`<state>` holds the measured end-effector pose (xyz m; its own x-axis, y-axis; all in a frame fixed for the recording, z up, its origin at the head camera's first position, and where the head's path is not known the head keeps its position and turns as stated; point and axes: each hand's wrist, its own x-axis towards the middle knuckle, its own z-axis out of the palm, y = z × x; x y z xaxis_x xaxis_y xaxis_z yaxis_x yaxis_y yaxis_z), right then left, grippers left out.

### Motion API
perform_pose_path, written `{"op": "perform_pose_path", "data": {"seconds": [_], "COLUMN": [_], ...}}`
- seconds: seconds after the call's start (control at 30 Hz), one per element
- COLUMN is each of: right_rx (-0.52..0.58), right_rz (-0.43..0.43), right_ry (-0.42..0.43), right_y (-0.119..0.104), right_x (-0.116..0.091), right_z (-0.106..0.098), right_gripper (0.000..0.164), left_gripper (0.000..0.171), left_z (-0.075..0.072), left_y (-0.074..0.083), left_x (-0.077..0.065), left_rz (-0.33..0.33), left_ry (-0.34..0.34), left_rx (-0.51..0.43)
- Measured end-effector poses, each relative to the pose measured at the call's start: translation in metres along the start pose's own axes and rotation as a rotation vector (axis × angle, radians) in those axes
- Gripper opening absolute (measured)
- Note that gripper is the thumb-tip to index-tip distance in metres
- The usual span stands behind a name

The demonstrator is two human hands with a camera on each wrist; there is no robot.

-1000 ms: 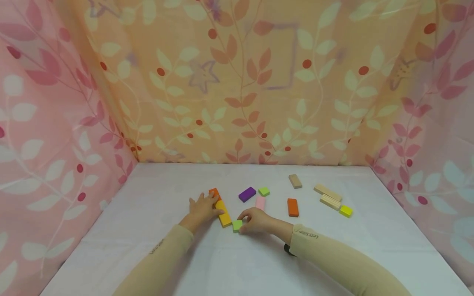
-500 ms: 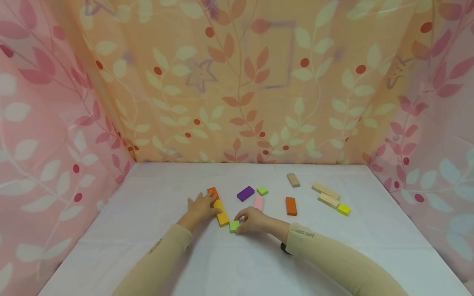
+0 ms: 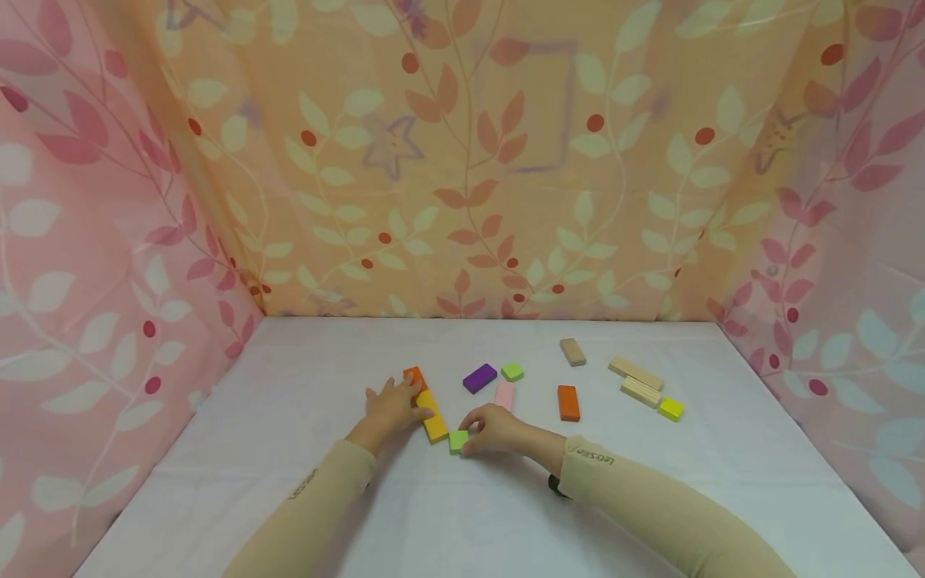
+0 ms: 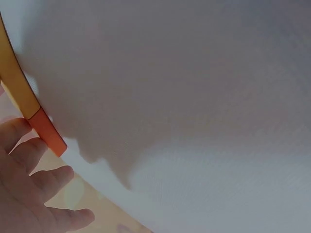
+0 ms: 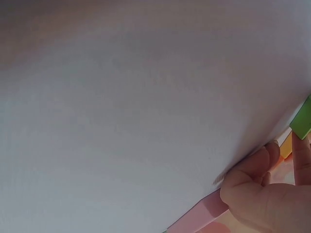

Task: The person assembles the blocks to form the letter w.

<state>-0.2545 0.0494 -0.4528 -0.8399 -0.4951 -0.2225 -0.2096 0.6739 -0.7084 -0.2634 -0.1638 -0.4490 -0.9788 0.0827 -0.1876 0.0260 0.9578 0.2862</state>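
Observation:
A row of an orange block (image 3: pixel 413 373) and a yellow block (image 3: pixel 436 429) lies end to end on the white table. My left hand (image 3: pixel 392 404) rests against this row from the left, its fingers spread and two fingertips at the orange block in the left wrist view. Its thumb overlaps the yellow block in the head view. At the row's near end, my right hand (image 3: pixel 499 429) pinches a small light green block (image 3: pixel 458 442) between thumb and finger, right beside the yellow block's corner. Behind the right hand a pink block (image 3: pixel 504 393) is partly hidden.
Beyond the hands lie a purple block (image 3: pixel 480 378) and a second green block (image 3: pixel 512 372). Farther right are a red-orange block (image 3: pixel 568 403), a plain wooden block (image 3: pixel 572 352), two more wooden pieces (image 3: pixel 636 372) and a bright yellow block (image 3: pixel 670 409). Patterned cloth (image 3: pixel 462 201) walls the back and sides.
The head view has shifted slightly. Both hands stay at the same blocks, with only tiny movements of the orange and light green blocks.

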Motion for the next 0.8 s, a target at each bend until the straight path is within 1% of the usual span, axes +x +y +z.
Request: {"op": "perform_pose_path", "data": {"seconds": [0.13, 0.37, 0.47, 0.53, 0.6, 0.67, 0.73, 0.8], "right_rx": [0.005, 0.015, 0.05, 0.09, 0.123, 0.145, 0.122, 0.068], "right_rz": [-0.001, 0.002, 0.017, 0.04, 0.062, 0.079, 0.081, 0.06], "right_ry": [0.0, -0.017, -0.036, -0.035, -0.009, 0.037, 0.097, 0.158], "right_y": [0.0, 0.001, 0.001, 0.002, 0.003, 0.005, 0.008, 0.013], "right_x": [0.0, 0.0, -0.001, 0.0, 0.001, 0.005, 0.01, 0.018], "right_z": [0.0, -0.001, -0.007, -0.014, -0.023, -0.032, -0.042, -0.05], "right_gripper": [0.027, 0.031, 0.034, 0.034, 0.032, 0.03, 0.03, 0.032], "left_gripper": [0.07, 0.068, 0.068, 0.069, 0.069, 0.069, 0.069, 0.069], "left_z": [0.0, -0.001, -0.002, -0.002, -0.001, -0.001, -0.001, 0.0], "left_y": [0.001, 0.002, 0.001, 0.001, 0.001, 0.0, 0.001, 0.001], "left_x": [0.001, -0.001, -0.002, -0.002, -0.002, -0.002, -0.001, -0.001], "left_rz": [-0.011, -0.007, -0.003, 0.002, 0.008, 0.012, 0.015, 0.014], "left_ry": [-0.005, 0.003, 0.011, 0.016, 0.02, 0.022, 0.024, 0.023], "left_rx": [0.002, 0.001, 0.003, 0.003, 0.004, 0.004, 0.007, 0.011]}}
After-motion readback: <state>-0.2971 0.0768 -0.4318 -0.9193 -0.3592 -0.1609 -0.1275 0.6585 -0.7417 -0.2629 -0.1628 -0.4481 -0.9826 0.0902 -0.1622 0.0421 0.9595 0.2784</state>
